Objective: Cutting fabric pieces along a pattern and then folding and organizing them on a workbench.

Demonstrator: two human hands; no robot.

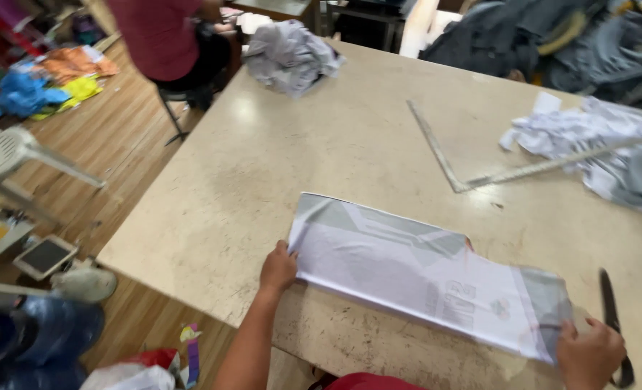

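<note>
A folded white and grey printed fabric piece (422, 271) lies flat on the beige table (321, 152), stretched between my hands. My left hand (277, 269) presses on its left end with fingers curled over the edge. My right hand (588, 354) grips its lower right corner at the near table edge. Black scissors (613, 318) lie just to the right of my right hand.
A metal L-square ruler (472, 170) lies on the table beyond the fabric. Crumpled white-grey fabric piles sit at the far side (288, 56) and at the right (602, 144). A seated person in red (162, 36) is at the far left, with a white plastic chair (10, 155) beside the table.
</note>
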